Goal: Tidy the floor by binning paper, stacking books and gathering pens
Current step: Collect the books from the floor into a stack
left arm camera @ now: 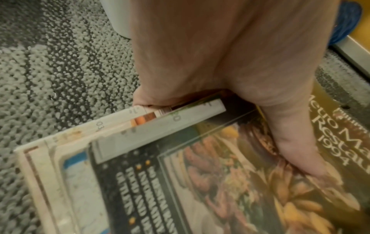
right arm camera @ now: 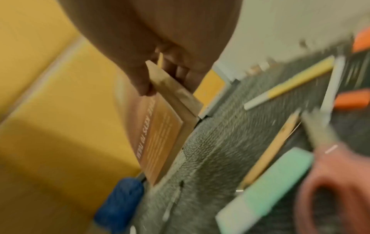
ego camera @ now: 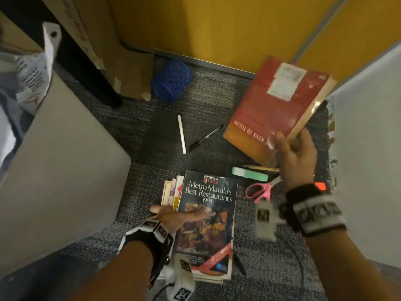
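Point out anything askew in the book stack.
The stack is uneven: lower books jut out left of the top restaurant guide, edges unaligned. The left hand holds that side.

Floor: grey speckled carpet (ego camera: 134, 118), with darker patches in the middle.
Back wall: yellow-orange panels (ego camera: 195, 25), a grey metal strip (ego camera: 208, 64) along the base.
Right side: a pale wall (ego camera: 368, 148), its lower edge chipped beside the carpet.
Left side: a large pale grey rounded surface (ego camera: 54, 166), possibly a seat or tabletop; the view is too partial to say.
Furniture: a black leg (ego camera: 91, 68) slanting down to the carpet, brown cardboard (ego camera: 130, 72) leaning behind it.
Light: dim, warm indoor light.
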Available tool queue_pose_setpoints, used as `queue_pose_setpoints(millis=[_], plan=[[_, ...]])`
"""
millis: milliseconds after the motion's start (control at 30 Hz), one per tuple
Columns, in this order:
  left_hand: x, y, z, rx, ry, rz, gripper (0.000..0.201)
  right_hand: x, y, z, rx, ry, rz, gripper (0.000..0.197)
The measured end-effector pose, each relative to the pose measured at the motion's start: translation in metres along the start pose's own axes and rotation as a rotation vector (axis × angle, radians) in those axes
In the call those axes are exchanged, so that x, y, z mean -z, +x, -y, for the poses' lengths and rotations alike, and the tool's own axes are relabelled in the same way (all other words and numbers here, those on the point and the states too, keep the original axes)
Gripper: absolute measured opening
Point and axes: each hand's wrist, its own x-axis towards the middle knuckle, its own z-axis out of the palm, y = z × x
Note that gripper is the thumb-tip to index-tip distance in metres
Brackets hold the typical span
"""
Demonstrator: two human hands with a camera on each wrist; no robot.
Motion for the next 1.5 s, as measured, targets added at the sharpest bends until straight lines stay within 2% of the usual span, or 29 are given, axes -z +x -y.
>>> queue_pose_setpoints(millis=[33,100,167,200,267,300,333,367,400,433,467,500,533,600,667,700,767,833,900,1033,1067,1167,1267,1367,1500], plan=[[0.002,0.0,-0.006,-0.037,0.036,-0.017,0.147,0.01,-0.018,-0.004,0.099,-0.05,0.085,0.015],[0.012,-0.024,-0.01,-0.118,0.057,0.015,0.121,0.034,-0.063,-0.025,0.217,-0.242,0.229,0.027],[0.024,-0.037,-0.026,-0.151,-0.103,0.183,0.072,0.041,-0.089,-0.06,0.193,-0.385,0.344,0.04],[0.031,-0.05,-0.019,-0.16,-0.189,0.288,0.061,0.043,-0.113,-0.07,0.138,-0.369,0.386,0.044],[0.044,-0.047,-0.023,-0.099,-0.324,0.357,0.064,0.029,-0.129,-0.092,-0.057,-0.125,0.365,0.046],[0.042,-0.055,-0.014,-0.132,-0.3,0.35,0.064,0.027,-0.149,-0.095,-0.122,-0.004,0.299,0.046],[0.042,-0.047,-0.012,-0.159,-0.247,0.279,0.066,0.017,-0.153,-0.097,-0.215,0.108,0.263,0.043],[0.04,-0.046,-0.011,-0.179,-0.118,0.184,0.079,0.005,-0.158,-0.101,-0.332,0.176,0.231,0.036],[0.025,-0.044,0.003,-0.179,-0.019,0.108,0.105,0.008,-0.175,-0.104,-0.388,0.155,0.232,0.031],[0.021,-0.032,0.007,-0.194,0.03,0.017,0.13,-0.003,-0.179,-0.114,-0.423,0.111,0.256,0.035],[0.016,-0.024,0.014,-0.198,0.037,-0.068,0.145,-0.012,-0.188,-0.12,-0.454,0.027,0.277,0.042],[0.008,-0.023,0.025,-0.214,0.013,-0.119,0.148,-0.009,-0.201,-0.12,-0.429,-0.08,0.299,0.051],[0.006,-0.022,0.031,-0.242,-0.024,-0.142,0.141,-0.018,-0.208,-0.123,-0.42,-0.156,0.318,0.06],[0.003,-0.042,0.04,-0.294,-0.112,-0.129,0.111,-0.018,-0.216,-0.114,-0.379,-0.144,0.313,0.064],[0.001,-0.044,0.049,-0.352,-0.2,-0.086,0.08,-0.014,-0.212,-0.104,-0.515,0.026,0.322,0.056],[0.005,-0.053,0.054,-0.378,-0.216,-0.089,0.076,-0.012,-0.211,-0.099,-0.606,0.127,0.351,0.059],[0.005,-0.055,0.055,-0.449,-0.209,-0.063,0.092,-0.002,-0.205,-0.096,-0.701,0.291,0.43,0.07],[0.008,-0.074,0.055,-0.529,-0.21,-0.015,0.098,0.005,-0.208,-0.086,-0.696,0.294,0.495,0.074],[0.017,-0.1,0.05,-0.628,-0.157,-0.015,0.084,0.011,-0.212,-0.072,-0.65,0.294,0.525,0.075],[0.032,-0.146,0.028,-0.898,-0.165,0.047,0.076,0.02,-0.204,-0.027,-0.322,0.294,0.462,0.063],[0.037,-0.155,0.017,-0.965,-0.15,0.037,0.078,0.021,-0.196,-0.014,-0.219,0.269,0.454,0.062],[0.045,-0.165,-0.007,-1.146,-0.123,0.017,0.091,0.02,-0.178,0.013,-0.044,0.25,0.398,0.064],[0.048,-0.161,-0.012,-1.253,-0.133,0.005,0.099,0.017,-0.172,0.022,0.0,0.225,0.341,0.06],[0.044,-0.146,0.005,-1.213,-0.102,-0.034,0.1,0.014,-0.175,0.001,-0.083,0.153,0.369,0.052],[0.035,-0.113,0.034,-1.026,-0.091,-0.08,0.101,0.001,-0.183,-0.038,-0.162,-0.013,0.542,0.087]])
